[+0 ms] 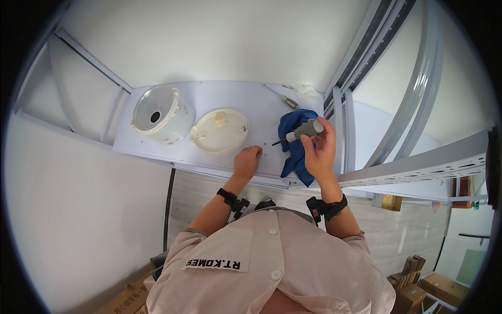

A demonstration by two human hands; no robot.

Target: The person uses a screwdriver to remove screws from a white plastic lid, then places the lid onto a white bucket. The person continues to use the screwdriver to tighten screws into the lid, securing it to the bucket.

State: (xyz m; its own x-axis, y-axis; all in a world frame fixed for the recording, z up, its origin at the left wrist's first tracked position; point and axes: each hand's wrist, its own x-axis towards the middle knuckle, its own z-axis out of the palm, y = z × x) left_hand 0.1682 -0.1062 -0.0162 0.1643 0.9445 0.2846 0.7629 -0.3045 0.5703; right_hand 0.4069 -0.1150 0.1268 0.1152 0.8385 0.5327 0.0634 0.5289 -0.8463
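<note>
My right hand (321, 152) is closed around the grey handle of a screwdriver (306, 130), whose dark shaft points left over the shelf. Beneath it lies a crumpled blue cloth (294, 165). My left hand (248, 161) rests at the shelf's front edge with its fingers curled in; whether anything is inside them is hidden. Just beyond that hand is a round white lid (230, 144) with a pale yellowish block (220, 119) on it. A few small dark bits, perhaps screws (264, 154), lie between my hands.
A white round tub (180, 123) with a dark hole inside stands at the shelf's left. Another screwdriver (289, 102) and a crumpled white wrapper (306, 92) lie at the back right. Metal uprights (348, 131) rise beside my right hand. Cardboard boxes (444, 289) sit at lower right.
</note>
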